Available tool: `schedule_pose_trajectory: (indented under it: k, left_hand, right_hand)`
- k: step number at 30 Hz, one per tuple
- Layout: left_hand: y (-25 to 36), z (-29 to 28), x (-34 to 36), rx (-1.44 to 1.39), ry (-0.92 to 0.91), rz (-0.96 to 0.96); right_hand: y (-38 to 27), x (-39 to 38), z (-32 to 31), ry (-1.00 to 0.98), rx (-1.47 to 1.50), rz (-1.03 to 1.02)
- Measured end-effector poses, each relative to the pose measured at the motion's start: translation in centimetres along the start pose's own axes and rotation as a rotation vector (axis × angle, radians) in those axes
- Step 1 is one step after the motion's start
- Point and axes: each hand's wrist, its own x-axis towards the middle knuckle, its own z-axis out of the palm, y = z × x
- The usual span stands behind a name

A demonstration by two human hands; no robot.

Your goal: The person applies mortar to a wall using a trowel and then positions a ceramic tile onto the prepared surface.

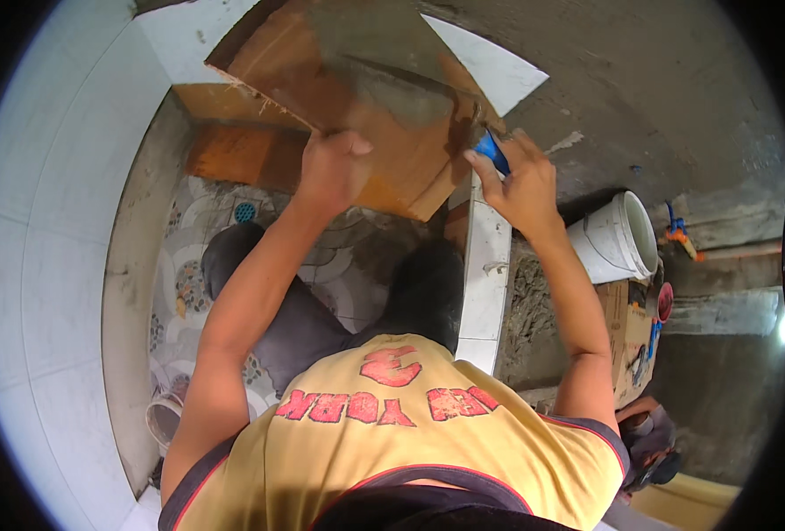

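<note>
My left hand [332, 168] is closed on the near left edge of a brown wooden board [295, 66], which is tilted up in front of me. Grey wet mortar [384, 44] is spread over the board's upper part. My right hand [521, 181] grips the blue handle [492, 152] of a trowel beside the board's right edge. The trowel's long flat blade [401, 80] seems to lie across the board, coated in mortar, so its outline is hard to make out.
A white tiled ledge [485, 274] runs along my right. Beyond it are loose mortar [530, 310], a white bucket [609, 239] and a cardboard box [627, 332]. Patterned tiles [198, 257] cover the floor. Another person [649, 442] is at lower right. A tiled wall [56, 212] stands left.
</note>
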Motion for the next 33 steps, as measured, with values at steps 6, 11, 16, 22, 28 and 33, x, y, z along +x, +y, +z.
schedule_pose_trajectory:
  k: [6,11,16,22,28,33]
  left_hand:
    - [3.7,1.3,-1.6,-0.902,-0.029,-0.391]
    - [4.1,-2.0,-1.8,-1.051,0.027,-0.544]
    - [3.7,-3.2,-1.7,-0.999,0.315,-0.431]
    - [3.3,-3.9,-1.9,-1.005,0.290,-0.429]
    - [2.7,-3.4,-1.8,-1.000,0.268,-0.392]
    - [2.1,-3.5,-1.3,-0.980,0.247,-0.443]
  right_hand:
    - [6.7,3.1,-1.6,0.227,-0.102,0.041]
    - [13.7,5.0,-3.4,0.079,-0.255,0.205]
    - [19.4,6.8,-4.5,-0.110,-0.193,0.347]
    - [19.2,11.0,-5.2,-0.342,-0.261,0.363]
    - [20.3,11.3,-4.6,-0.357,-0.241,0.420]
    - [20.9,10.0,-4.7,-0.294,-0.251,0.419]
